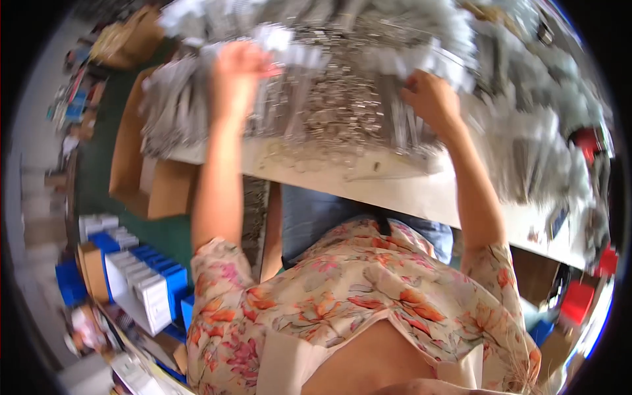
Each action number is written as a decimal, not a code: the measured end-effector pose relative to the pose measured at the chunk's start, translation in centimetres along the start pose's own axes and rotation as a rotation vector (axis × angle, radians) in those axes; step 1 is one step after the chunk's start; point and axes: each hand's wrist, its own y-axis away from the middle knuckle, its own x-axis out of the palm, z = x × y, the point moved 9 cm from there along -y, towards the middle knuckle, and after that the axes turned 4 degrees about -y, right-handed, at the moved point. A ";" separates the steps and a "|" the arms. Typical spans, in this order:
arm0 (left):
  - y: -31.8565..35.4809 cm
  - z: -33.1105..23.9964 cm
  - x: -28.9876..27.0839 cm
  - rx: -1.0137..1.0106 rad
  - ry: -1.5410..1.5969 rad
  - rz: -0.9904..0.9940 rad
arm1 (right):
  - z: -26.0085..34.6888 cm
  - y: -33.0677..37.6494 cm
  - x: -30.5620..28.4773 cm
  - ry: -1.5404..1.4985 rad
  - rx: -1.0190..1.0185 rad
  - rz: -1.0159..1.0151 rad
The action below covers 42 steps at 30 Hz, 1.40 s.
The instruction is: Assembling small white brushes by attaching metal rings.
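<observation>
A heap of small shiny metal pieces (pixel 342 105), too blurred to name exactly, lies in the middle of the table (pixel 388 181). Thin grey-white bundles (pixel 178 112), which look like clear plastic packets, are stacked around it. Over the packets left of the heap is my left hand (pixel 240 64); motion smears its fingers, so its grip cannot be made out. On the other side, my right hand (pixel 433 102) is closed with curled fingers beside more packets (pixel 401 118). Whatever it may hold is hidden.
An open cardboard box (pixel 168 191) stands left of the table. Blue and white boxes (pixel 148 283) are at the lower left. More packet bundles (pixel 520 155) cover the table's right side, and a red container (pixel 577 301) is at the far right.
</observation>
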 end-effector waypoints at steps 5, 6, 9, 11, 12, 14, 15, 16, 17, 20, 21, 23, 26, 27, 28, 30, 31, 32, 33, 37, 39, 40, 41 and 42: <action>-4.4 1.5 -16.0 0.161 -1.179 -0.261 | -2.2 -1.4 0.1 -0.277 -0.055 -0.002; -5.2 5.5 -19.1 -0.104 -1.388 -0.111 | -2.5 -1.4 0.2 -0.342 -0.049 -0.006; -4.3 11.3 -20.0 -0.039 -1.490 0.162 | -3.5 -0.5 -0.4 -0.931 0.018 -0.025; -4.2 12.0 -20.2 -0.049 -1.335 0.169 | -4.9 0.5 -4.0 -1.466 -0.003 -0.183; -3.9 12.5 -23.1 -0.040 -1.200 0.101 | -5.1 0.9 -6.5 -1.622 -0.082 -0.263; -4.1 13.6 -25.9 -0.113 -1.064 0.019 | -9.6 2.1 -10.9 -1.360 -0.054 -0.484; -4.0 14.5 -25.8 -0.234 -1.039 0.001 | -11.5 3.5 -12.8 -0.935 0.047 -0.587; -4.1 14.5 -24.7 -0.353 -1.013 -0.015 | -13.1 5.0 -14.9 -0.504 0.145 -0.662; -3.4 12.6 -21.7 -0.424 -0.983 -0.034 | -15.1 5.6 -15.0 -0.275 0.196 -0.561; -4.0 12.4 -25.0 -0.203 -1.077 0.028 | -17.3 6.3 -14.0 -0.006 0.249 -0.396; -3.8 12.6 -23.4 -0.428 -1.035 0.005 | -18.3 7.0 -13.2 0.073 0.254 -0.330; -4.0 12.5 -23.3 -0.420 -1.057 0.039 | -18.0 7.5 -12.0 0.144 0.274 -0.213; -4.9 12.7 -23.1 -0.386 -1.096 0.104 | -19.3 7.4 -10.2 0.208 0.280 -0.203; -5.1 12.6 -23.3 -0.304 -1.133 0.114 | -19.5 7.0 -10.0 0.261 0.253 -0.245; -5.3 12.3 -22.8 -0.220 -1.167 0.126 | -19.2 7.0 -10.1 0.251 0.238 -0.265; -5.3 12.3 -22.6 -0.229 -1.177 0.137 | -19.0 6.9 -10.7 0.125 0.242 -0.275; -5.1 12.1 -22.9 -0.253 -1.198 0.132 | -18.9 7.0 -11.2 0.126 0.255 -0.281; -5.1 12.2 -23.3 -0.243 -1.197 0.142 | -18.4 7.0 -11.4 0.119 0.212 -0.244; -5.2 12.0 -22.9 -0.246 -1.212 0.167 | -18.0 6.9 -11.3 0.113 0.169 -0.208; -5.9 11.5 -22.4 -0.276 -1.314 0.179 | -19.1 5.5 -8.9 0.316 0.187 -0.068; -5.9 11.3 -22.0 -0.286 -1.366 0.181 | -18.9 6.1 -9.2 0.291 0.225 -0.078; -5.4 10.5 -21.3 -0.289 -1.386 0.188 | -18.8 6.3 -9.9 0.265 0.260 -0.086; -5.2 10.1 -20.8 -0.293 -1.406 0.195 | -18.9 6.4 -10.8 0.264 0.261 -0.086; -5.1 9.9 -21.0 -0.294 -1.409 0.194 | -18.6 6.7 -12.8 -0.012 0.205 -0.223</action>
